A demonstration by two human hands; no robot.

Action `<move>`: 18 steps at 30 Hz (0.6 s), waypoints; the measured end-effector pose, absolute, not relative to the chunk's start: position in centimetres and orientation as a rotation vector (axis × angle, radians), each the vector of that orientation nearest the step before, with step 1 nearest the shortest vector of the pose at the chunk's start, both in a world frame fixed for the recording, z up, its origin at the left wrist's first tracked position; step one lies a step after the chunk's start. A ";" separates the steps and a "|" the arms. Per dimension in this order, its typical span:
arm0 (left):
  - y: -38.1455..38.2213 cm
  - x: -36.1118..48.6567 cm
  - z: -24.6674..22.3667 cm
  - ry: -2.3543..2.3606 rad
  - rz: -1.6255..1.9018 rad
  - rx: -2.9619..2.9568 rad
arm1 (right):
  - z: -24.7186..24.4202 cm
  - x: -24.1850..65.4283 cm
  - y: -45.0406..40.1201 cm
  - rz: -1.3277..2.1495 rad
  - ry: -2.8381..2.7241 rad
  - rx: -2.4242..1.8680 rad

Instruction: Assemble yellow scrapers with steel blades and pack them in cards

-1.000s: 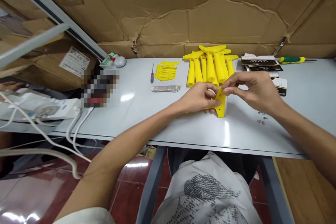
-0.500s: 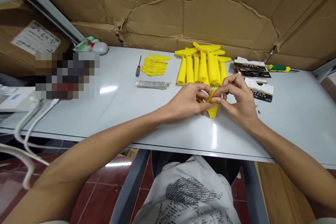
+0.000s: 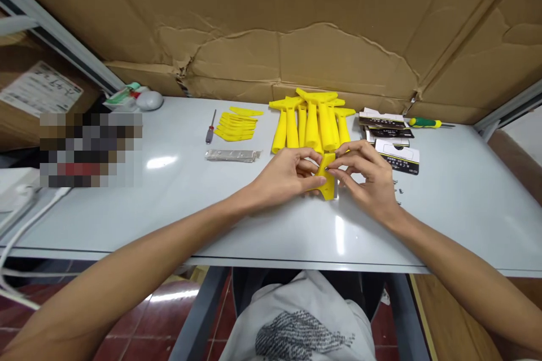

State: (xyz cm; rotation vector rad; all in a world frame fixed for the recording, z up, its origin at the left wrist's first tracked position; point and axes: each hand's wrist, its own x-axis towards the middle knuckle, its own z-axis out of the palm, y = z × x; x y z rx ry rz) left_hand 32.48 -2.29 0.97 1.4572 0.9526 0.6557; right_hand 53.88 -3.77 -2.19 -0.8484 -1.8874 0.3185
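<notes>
My left hand (image 3: 288, 176) is closed round a yellow plastic scraper (image 3: 327, 189), its flat head turned up above the table. Along the head's right edge shows a strip of metal blade (image 3: 336, 188). The fingertips of my right hand (image 3: 367, 172) are pinched against the face of the head, on a tiny dark screw (image 3: 327, 168). Fingers hide part of the scraper. Just behind my hands lies a pile of yellow scraper handles (image 3: 311, 124). Several loose screws (image 3: 400, 191) lie to the right of my right hand.
Thin yellow plates (image 3: 235, 127), a stack of metal blades (image 3: 232, 155) and a small screwdriver (image 3: 210, 131) lie left of the pile. On the right are printed cards (image 3: 398, 158) and a green-yellow screwdriver (image 3: 425, 123). Cardboard (image 3: 237, 56) walls the back.
The scraper has turned so its flat face and the blade edge show. My right fingertips have shifted onto that face, with a tiny screw now visible. The camera view has tilted up slightly.
</notes>
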 end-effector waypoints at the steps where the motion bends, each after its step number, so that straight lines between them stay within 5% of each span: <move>1: -2.3 32.4 1.0 0.958 0.654 1.470 | -2.2 53.9 -3.8 0.317 -1.889 -0.851; 18: -2.4 32.1 -0.3 0.914 0.773 1.818 | -2.0 54.3 -3.4 1.028 -1.637 -1.049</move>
